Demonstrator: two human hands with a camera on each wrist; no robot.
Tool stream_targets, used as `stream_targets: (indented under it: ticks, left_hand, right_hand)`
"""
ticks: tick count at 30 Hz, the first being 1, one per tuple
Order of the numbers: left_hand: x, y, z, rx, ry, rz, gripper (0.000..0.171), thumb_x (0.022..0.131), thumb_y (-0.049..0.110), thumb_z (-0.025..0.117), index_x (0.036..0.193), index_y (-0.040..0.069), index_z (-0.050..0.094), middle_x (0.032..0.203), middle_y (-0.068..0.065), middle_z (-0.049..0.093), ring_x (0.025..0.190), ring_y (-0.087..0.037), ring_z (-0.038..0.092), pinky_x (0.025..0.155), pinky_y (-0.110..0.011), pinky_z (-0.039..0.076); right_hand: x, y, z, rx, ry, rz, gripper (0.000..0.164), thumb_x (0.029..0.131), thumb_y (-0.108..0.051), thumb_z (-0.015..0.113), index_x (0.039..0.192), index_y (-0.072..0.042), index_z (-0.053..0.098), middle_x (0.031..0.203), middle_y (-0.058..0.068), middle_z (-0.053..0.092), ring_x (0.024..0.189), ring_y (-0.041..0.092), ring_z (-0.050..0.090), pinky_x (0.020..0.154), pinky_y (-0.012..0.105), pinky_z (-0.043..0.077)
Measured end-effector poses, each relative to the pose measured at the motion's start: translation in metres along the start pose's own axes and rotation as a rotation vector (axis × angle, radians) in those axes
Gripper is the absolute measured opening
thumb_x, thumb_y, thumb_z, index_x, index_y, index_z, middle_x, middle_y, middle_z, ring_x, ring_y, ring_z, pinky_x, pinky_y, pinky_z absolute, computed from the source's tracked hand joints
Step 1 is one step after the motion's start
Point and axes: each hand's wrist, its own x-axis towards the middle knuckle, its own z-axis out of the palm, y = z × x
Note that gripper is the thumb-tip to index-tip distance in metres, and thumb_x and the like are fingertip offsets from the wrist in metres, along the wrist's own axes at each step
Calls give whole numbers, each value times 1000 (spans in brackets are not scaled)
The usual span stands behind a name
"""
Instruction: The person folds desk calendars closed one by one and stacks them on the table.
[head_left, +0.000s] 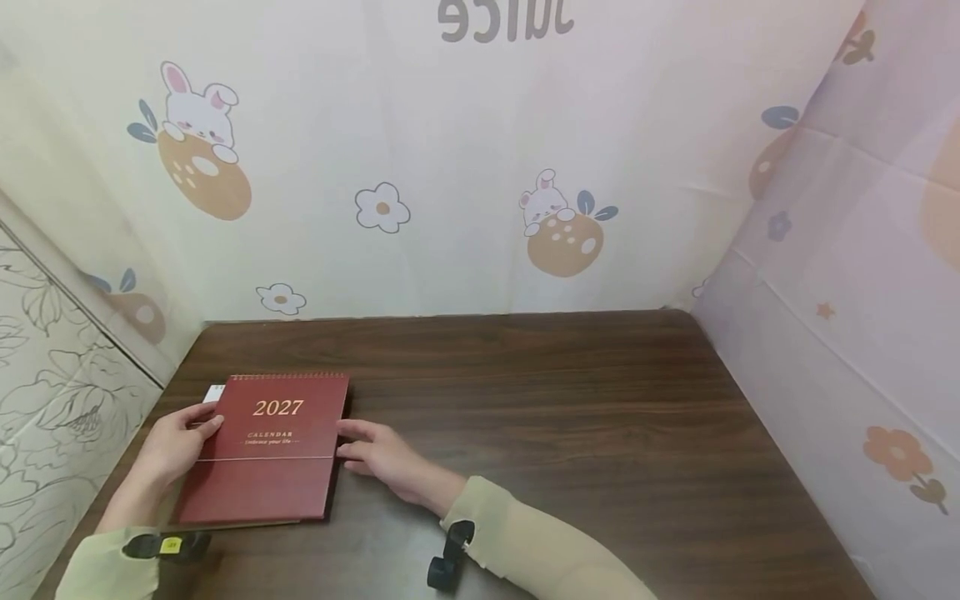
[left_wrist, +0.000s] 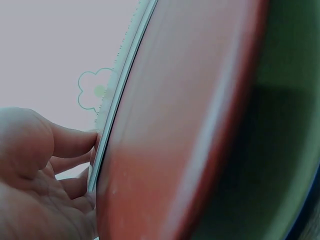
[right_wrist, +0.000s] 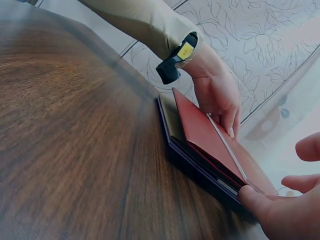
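A dark red 2027 desk calendar (head_left: pixel 262 487), spiral-bound along its far edge, lies at the left of the table with a pale cord across its cover. My left hand (head_left: pixel 171 446) pinches its left edge, thumb on the cover and fingers lower at the side. In the right wrist view the calendar (right_wrist: pixel 200 122) tops an olive and dark blue flat item (right_wrist: pixel 175 145), its near end raised a little from it. My right hand (head_left: pixel 386 458) is at the right edge, fingers loosely extended; the thumb (right_wrist: pixel 255 200) touches the side of the stack.
A white corner with spiral holes (head_left: pixel 213 392) sticks out behind the calendar's upper left. The brown wooden table (head_left: pixel 570 417) stretches to the right. Printed curtains (head_left: pixel 450 150) hang behind and beside it. Dark wrist cameras (head_left: pixel 442 571) sit on both sleeves.
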Motion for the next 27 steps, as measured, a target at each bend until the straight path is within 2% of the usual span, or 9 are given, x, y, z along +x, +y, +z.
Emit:
stream_targets:
  ticks: [3, 9, 14, 17, 23, 27]
  left_hand:
    - [0, -2, -1, -3, 23, -9, 59, 107, 29, 44, 146, -14, 33, 132, -35, 46, 111, -43, 52, 81, -47, 47]
    - [-1, -4, -2, -25, 40, -46, 66, 105, 36, 47, 147, -12, 32, 135, -36, 45, 112, -43, 51, 80, -44, 45]
    - [0, -5, -4, -51, 56, -83, 68, 105, 40, 45, 149, -10, 31, 142, -37, 39, 123, -47, 44, 90, -56, 41]
    - [0, -4, -6, -38, 68, -99, 71, 105, 45, 43, 149, -10, 31, 142, -37, 38, 126, -49, 41, 93, -60, 38]
    - [-1, 0, -8, 23, 93, -116, 76, 104, 49, 40, 146, -14, 32, 138, -40, 40, 120, -51, 44, 90, -62, 41]
    - [0, 2, -11, 36, 95, -143, 79, 103, 52, 39, 147, -14, 31, 140, -40, 37, 121, -51, 42, 92, -62, 40]
  right_hand:
    - [1, 1, 2, 25, -19, -5, 43, 100, -4, 52, 143, -1, 51, 146, 10, 50, 125, 28, 55, 99, 37, 48]
    - [1, 4, 8, 34, -26, -22, 43, 100, -4, 52, 143, -1, 51, 148, 9, 48, 128, 27, 53, 103, 36, 45]
    - [3, 3, 14, 39, -43, -38, 44, 100, -5, 52, 144, -1, 50, 149, 9, 47, 129, 26, 51, 104, 35, 44]
    - [4, 2, 16, 37, -45, -43, 44, 100, -6, 53, 144, -1, 50, 149, 9, 46, 131, 24, 50, 104, 35, 44]
    - [7, 2, 22, 2, -62, -44, 44, 100, -5, 53, 145, -4, 50, 150, 8, 46, 129, 23, 51, 102, 34, 45]
    - [9, 4, 26, -28, -61, -44, 44, 100, -4, 53, 144, -5, 51, 150, 8, 46, 128, 22, 51, 101, 35, 46]
